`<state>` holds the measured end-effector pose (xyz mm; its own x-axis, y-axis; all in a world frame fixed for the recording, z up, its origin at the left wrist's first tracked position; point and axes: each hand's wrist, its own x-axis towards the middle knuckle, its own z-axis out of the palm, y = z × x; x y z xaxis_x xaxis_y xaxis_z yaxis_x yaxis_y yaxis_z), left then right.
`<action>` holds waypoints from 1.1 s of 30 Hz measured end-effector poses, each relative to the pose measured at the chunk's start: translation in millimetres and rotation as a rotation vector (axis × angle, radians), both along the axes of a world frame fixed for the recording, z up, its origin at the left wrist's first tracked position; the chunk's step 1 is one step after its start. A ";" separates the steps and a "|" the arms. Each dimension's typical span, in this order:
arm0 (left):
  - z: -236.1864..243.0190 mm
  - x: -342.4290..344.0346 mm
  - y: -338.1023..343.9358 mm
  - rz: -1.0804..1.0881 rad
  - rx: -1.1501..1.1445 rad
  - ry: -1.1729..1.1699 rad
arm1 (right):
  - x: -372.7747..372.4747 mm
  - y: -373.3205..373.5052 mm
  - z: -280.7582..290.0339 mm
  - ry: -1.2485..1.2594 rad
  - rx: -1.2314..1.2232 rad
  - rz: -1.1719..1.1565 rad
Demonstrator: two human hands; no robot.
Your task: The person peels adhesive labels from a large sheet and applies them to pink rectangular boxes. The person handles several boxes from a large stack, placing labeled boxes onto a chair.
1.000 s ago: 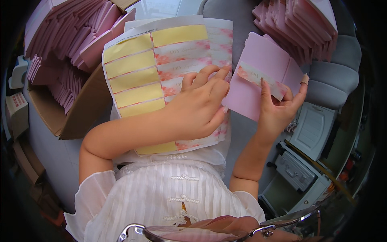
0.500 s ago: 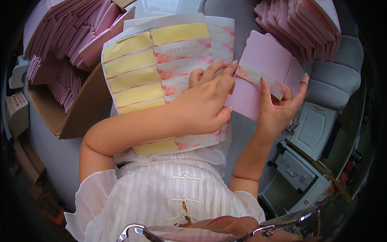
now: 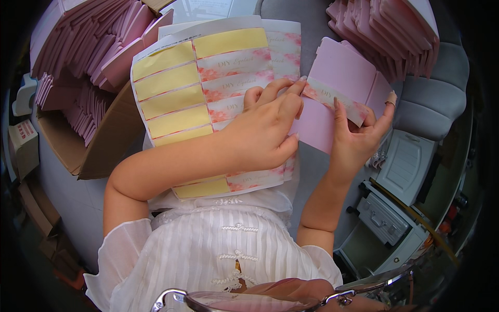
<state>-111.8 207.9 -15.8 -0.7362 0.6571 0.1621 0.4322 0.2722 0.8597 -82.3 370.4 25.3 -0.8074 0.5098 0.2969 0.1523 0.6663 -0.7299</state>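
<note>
A floral sticker label (image 3: 326, 94) lies slanting across a flat pink folding box (image 3: 342, 61). My left hand (image 3: 270, 122) reaches over the sheets of stickers, its fingers bent and its fingertips on the label's left end. At the other end, my right hand (image 3: 358, 136) pinches the label between thumb and fingers, with one finger stretched out at the box's right edge. Under my left forearm, the top sticker sheet (image 3: 231, 70) rests on my lap, with yellow backing strips bared on its left side and labels still on its right side.
A cardboard box (image 3: 106, 132) at the left holds many pink pieces (image 3: 86, 112). Another stack of pink boxes (image 3: 382, 34) stands on the grey cushioned seat (image 3: 429, 106) at the upper right. A white cabinet (image 3: 405, 166) and a silver case (image 3: 383, 218) are at the lower right.
Both hands and the label keep nearly the same place. The pink box and my right hand have shifted very slightly up in the picture.
</note>
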 end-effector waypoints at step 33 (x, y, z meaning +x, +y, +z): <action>-5.7 9.7 28.0 0.024 -0.558 0.587 | -4.1 17.7 -21.6 0.155 0.667 0.126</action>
<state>-102.1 235.9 -21.5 -0.6480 0.7401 0.1796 0.7592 0.6093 0.2287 -86.4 388.1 3.7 -0.7716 0.0833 0.6306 -0.0284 0.9859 -0.1651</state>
